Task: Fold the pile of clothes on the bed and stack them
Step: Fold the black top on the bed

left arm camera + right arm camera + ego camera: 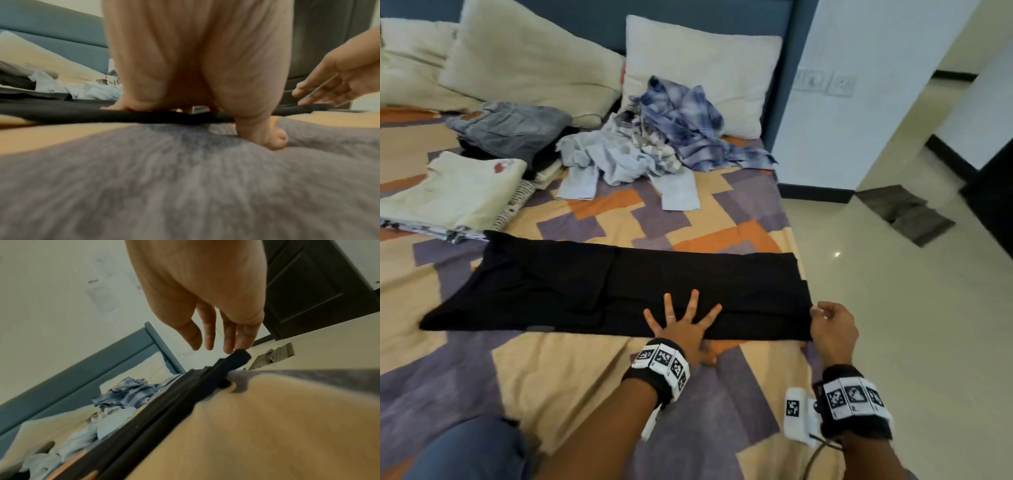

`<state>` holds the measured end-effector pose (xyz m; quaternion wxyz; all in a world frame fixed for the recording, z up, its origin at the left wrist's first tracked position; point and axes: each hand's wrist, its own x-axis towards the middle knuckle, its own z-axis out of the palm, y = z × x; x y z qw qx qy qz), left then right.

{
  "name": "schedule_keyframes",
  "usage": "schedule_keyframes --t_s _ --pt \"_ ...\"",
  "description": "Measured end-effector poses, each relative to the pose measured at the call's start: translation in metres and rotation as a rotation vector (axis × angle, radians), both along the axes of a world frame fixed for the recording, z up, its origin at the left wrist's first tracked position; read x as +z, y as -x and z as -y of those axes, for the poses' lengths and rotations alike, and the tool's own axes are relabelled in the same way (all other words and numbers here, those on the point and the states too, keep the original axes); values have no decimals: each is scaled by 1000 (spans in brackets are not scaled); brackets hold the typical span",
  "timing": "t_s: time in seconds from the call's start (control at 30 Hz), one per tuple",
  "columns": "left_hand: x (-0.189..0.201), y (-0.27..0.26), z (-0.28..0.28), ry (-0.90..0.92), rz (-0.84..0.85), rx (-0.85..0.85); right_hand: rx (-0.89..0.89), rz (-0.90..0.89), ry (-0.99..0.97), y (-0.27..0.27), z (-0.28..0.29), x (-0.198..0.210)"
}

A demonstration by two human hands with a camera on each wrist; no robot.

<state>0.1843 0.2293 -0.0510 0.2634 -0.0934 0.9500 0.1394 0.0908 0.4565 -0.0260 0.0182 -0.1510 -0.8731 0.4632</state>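
A black garment (619, 291) lies flat across the patterned bed (585, 370), folded into a long band. My left hand (683, 320) presses on its near edge with fingers spread and straight; the left wrist view shows the palm (195, 65) down on the cloth (61, 110). My right hand (830, 323) is at the garment's right end by the bed's edge. In the right wrist view its fingers (228, 337) hang nearly straight, the tips touching the cloth's corner (238, 358), the thumb apart. An unfolded pile of blue plaid and pale blue shirts (654, 144) lies farther back.
Folded stacks sit at the left: grey jeans (510, 126) and a cream garment (455, 192). Pillows (702, 68) lean on the blue headboard. The bed's right edge drops to a tiled floor with a grey mat (904, 212).
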Motion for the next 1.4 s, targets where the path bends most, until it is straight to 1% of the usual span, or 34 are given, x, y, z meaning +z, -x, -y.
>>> schedule_keyframes --t_s 0.03,0.1,0.17,0.27,0.33,0.4,0.47,0.5,0.53,0.63,0.67,0.7,0.77,0.87,0.9,0.93,0.97,1.0,1.03,1.07,1.1,1.13,1.17,1.23,1.27,1.3,1.33,1.37,1.4 --pt "-1 0 -1 16 3 19 31 35 -11 8 0 -1" --pt "-2 1 -5 52 18 59 153 109 -58 24 1 -6" --pt "-2 1 -14 166 5 66 252 148 -141 42 9 -13" --pt "-1 0 -31 328 -96 -2 272 163 -332 58 19 -19" --pt "-1 3 -37 359 -163 -43 310 170 -384 59 25 -19" --pt "1 8 -40 352 -168 -52 318 216 -409 58 29 -19" --pt "-1 11 -42 335 -160 -40 267 244 -341 59 30 -19" --pt "-1 12 -42 318 -160 -31 243 251 -269 61 29 -19" --pt "-1 12 -43 298 -152 -24 220 263 -165 64 27 -19" --pt "-2 12 -44 273 -144 -29 159 336 282 67 21 -10" --pt "-6 11 -46 287 -161 -46 148 369 390 65 20 -4" --pt "-10 10 -47 300 -181 -64 145 409 450 63 21 2" --pt "-14 10 -50 274 -209 -90 187 439 500 59 23 13" --pt "-15 13 -41 153 -183 -144 260 338 486 55 35 29" --pt "-13 13 -32 53 -195 -165 285 296 453 53 42 35" --pt "-8 11 -20 -128 -232 -137 318 252 397 52 52 41" --pt "-2 8 -9 -386 -284 -42 350 197 330 49 63 46" --pt "10 2 4 -705 -333 150 386 119 229 48 78 50" --pt "22 -3 16 -991 -377 394 433 31 111 43 92 57" --pt "31 -6 31 -1204 -447 653 483 -43 -7 38 110 61" --pt "38 -11 48 -1292 -518 874 531 -95 -83 31 129 64" --pt "43 -14 66 -1316 -558 1026 586 -112 -99 22 151 68" --pt "44 -18 85 -1359 -581 1121 653 -111 -100 11 176 68" --pt "42 -27 121 -1453 -568 1236 850 -74 -115 -13 225 62" --pt "36 -31 137 -1444 -543 1272 976 -2 -90 -26 247 56" --pt "27 -34 149 -1389 -510 1289 1085 94 -38 -39 261 47" --pt "22 -37 156 -1316 -480 1295 1153 176 13 -46 269 35" --pt "16 -38 159 -1249 -465 1283 1178 218 54 -51 269 25" --pt "10 -37 160 -1210 -475 1262 1157 228 84 -51 262 16"
